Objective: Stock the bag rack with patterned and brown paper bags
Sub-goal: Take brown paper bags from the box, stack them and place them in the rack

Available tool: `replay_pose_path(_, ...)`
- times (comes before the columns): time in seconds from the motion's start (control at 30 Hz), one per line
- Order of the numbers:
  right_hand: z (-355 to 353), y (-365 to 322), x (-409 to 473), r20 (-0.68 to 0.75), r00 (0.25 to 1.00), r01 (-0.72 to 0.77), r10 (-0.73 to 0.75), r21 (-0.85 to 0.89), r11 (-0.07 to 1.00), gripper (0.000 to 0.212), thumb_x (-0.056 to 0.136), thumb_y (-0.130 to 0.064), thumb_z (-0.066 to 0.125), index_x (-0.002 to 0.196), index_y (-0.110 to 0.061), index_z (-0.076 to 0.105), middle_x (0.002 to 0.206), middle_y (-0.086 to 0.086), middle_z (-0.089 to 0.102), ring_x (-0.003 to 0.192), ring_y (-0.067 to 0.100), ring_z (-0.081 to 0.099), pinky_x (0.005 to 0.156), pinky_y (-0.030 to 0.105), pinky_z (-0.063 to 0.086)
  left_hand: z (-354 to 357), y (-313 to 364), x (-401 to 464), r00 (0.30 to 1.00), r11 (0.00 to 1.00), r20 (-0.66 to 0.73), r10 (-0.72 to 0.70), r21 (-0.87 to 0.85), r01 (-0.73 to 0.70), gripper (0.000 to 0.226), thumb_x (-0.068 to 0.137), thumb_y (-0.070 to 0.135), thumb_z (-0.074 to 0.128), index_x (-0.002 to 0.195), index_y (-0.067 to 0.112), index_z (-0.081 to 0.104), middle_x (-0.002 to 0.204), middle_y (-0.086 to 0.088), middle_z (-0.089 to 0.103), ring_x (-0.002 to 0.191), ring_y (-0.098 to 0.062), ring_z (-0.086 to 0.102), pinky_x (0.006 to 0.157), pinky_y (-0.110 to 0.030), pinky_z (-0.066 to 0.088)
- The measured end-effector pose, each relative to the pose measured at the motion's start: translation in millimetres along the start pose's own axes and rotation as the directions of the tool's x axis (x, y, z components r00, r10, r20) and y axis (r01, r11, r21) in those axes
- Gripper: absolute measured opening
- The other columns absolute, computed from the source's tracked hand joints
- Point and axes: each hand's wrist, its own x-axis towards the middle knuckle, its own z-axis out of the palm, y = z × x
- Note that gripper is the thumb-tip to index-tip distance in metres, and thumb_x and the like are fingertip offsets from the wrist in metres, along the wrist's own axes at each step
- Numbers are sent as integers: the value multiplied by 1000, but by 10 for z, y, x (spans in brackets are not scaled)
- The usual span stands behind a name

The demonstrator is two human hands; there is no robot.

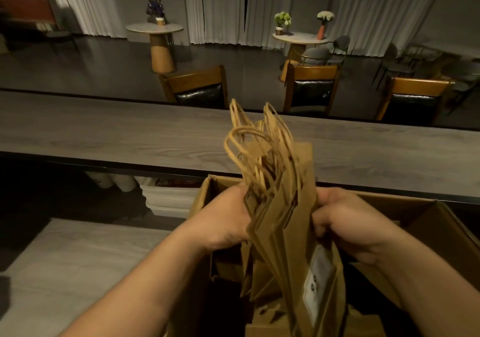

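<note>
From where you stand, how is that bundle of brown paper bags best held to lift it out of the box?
Probably by its flat sides just below the handles, one hand from each side. The brown paper bags stand upright in the cardboard box, and the twisted handles splay loosely on top, so they would slip apart. The left hand and right hand already clamp it this way.

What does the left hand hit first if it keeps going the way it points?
Likely the brown paper bags: the left hand points right and already grips that bundle's side. Beyond it sits the right hand.
</note>
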Motion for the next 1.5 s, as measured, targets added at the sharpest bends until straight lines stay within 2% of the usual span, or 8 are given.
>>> replay_pose_path(0.23, 231, 62, 22, -24, 999, 46, -44, 81, 996, 13, 96, -12, 72, 99, -19, 82, 96, 8, 81, 94, 27, 78, 93, 56, 59, -108, -181, 89, 996, 992, 37, 75, 96, -78, 51, 76, 2, 85, 99, 45, 73, 104, 33, 72, 109, 13, 63, 99, -16, 44)
replay_pose_path(0.43, 337, 98, -49, -149, 989, 46, -9, 244, 969, 49, 96, -5, 63, 52, -23, 76, 59, 0, 72, 68, 21, 68, 71, 41, 54, -142, -330, 169, 992, 991, 66, 104, 80, -109, 65, 76, 14, 90, 132, 36, 65, 144, 5, 59, 138, -15, 52, 121, -53, 33)
replay_pose_path(0.67, 239, 73, -24, -81, 994, 78, -67, 150, 986, 11, 95, -8, 70, 90, -9, 80, 87, 8, 80, 81, 21, 78, 79, 42, 59, -133, -313, 174, 998, 998, 4, 61, 12, -61, 54, 82, 1, 81, 127, 22, 61, 119, 17, 72, 111, 6, 65, 86, -8, 51)
replay_pose_path(0.83, 34, 82, 41, -191, 979, 8, 75, 401, 916, 21, 95, 5, 52, 97, 2, 73, 87, 19, 79, 92, 36, 75, 90, 54, 58, -91, -236, 144, 940, 924, -340, -32, -370, -102, 43, 83, 12, 78, 123, 9, 64, 96, 0, 80, 81, -11, 77, 66, -20, 59)
replay_pose_path(1.0, -42, 123, 113, -222, 975, 123, 24, 622, 773, 17, 76, -5, 53, 91, -1, 59, 89, 18, 70, 84, 34, 68, 81, 49, 59, -86, -241, 188, 811, 946, -585, -7, -268, -185, 34, 92, 21, 75, 113, 41, 59, 104, 11, 76, 100, -12, 73, 98, -47, 57)
replay_pose_path(1.23, 246, 130, 162, -463, 886, 136, -43, 170, 976, 11, 96, -15, 57, 101, -21, 66, 91, 5, 78, 82, 23, 76, 77, 46, 62, -30, -332, 243, 874, 966, -479, 81, -177, -187, 67, 98, 58, 47, 149, 67, 3, 143, 17, 48, 140, -19, 49, 117, -51, 41)
replay_pose_path(1.4, 302, 83, 112, -532, 838, 173, -126, 39, 984, 11, 98, -19, 57, 104, -28, 52, 99, 8, 72, 86, 27, 73, 77, 54, 62, -48, -357, 234, 940, 932, -308, 146, -274, -235, 127, 50, 97, 57, 157, 52, 9, 150, 8, 52, 131, -11, 59, 107, -37, 52)
replay_pose_path(1.5, 275, 36, 76, -486, 861, 202, -152, 53, 978, 25, 101, -22, 58, 114, -37, 42, 106, -4, 72, 89, 17, 74, 74, 46, 62, -58, -343, 215, 947, 947, -299, 115, -256, -195, 115, 64, 78, 73, 157, 51, 13, 139, 13, 60, 123, -7, 64, 113, -45, 47)
